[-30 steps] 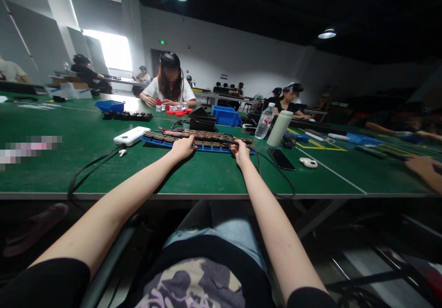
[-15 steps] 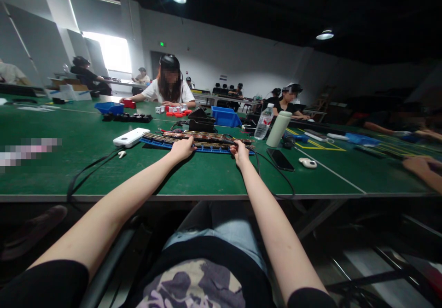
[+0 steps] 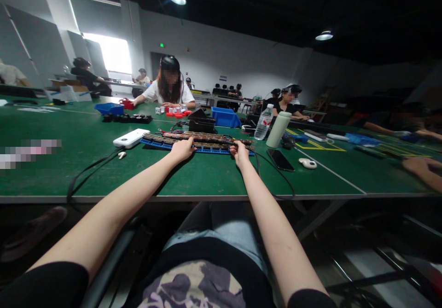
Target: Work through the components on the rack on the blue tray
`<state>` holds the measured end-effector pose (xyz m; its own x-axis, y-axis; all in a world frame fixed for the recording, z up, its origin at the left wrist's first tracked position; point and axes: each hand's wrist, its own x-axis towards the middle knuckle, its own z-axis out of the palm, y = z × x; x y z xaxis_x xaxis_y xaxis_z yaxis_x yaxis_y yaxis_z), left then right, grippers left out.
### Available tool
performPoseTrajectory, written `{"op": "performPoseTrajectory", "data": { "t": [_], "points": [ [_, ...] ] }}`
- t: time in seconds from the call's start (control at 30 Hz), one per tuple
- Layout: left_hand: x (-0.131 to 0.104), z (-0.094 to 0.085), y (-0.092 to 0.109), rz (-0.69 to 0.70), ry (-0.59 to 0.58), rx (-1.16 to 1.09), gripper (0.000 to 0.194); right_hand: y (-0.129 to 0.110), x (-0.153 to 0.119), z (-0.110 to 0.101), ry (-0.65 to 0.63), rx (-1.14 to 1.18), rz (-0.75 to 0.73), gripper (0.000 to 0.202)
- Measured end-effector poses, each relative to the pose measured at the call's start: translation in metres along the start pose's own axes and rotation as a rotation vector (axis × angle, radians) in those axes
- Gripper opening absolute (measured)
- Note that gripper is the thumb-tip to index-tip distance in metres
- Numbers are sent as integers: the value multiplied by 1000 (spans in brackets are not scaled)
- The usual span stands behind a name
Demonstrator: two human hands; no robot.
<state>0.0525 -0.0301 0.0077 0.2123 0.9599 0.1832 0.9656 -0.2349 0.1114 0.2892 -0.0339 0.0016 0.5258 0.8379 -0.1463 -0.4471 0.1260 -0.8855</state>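
The left hand, loosely curled, should steady the blue rack [image 3: 211, 149] at its fingertips; half-closed, the right hand [image 3: 241, 153] wants lightness. I can't tell either's hold.

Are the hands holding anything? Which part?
The left hand touches the wire bundle near its middle; the right hand is near its right end. Whether either grips can't be told.

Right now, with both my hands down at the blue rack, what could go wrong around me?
Your right hand is near the bottle and flask, both standing; a wide swing to the right might tip one.

The black cord on the left runs over the table's edge, so a snag could tug it.

The small earbud lies loose beside that cord and might get swept off.
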Motion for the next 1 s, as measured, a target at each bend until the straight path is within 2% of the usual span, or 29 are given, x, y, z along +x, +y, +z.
{"op": "performPoseTrajectory", "data": {
  "t": [0.33,1.0],
  "points": [
    [0,1,-1,10,13,-10,38,-4,-7,1,0,5,10,27],
    [0,1,0,16,8,28,38,-1,-1,0,8,-4,10,24]
  ]
}}
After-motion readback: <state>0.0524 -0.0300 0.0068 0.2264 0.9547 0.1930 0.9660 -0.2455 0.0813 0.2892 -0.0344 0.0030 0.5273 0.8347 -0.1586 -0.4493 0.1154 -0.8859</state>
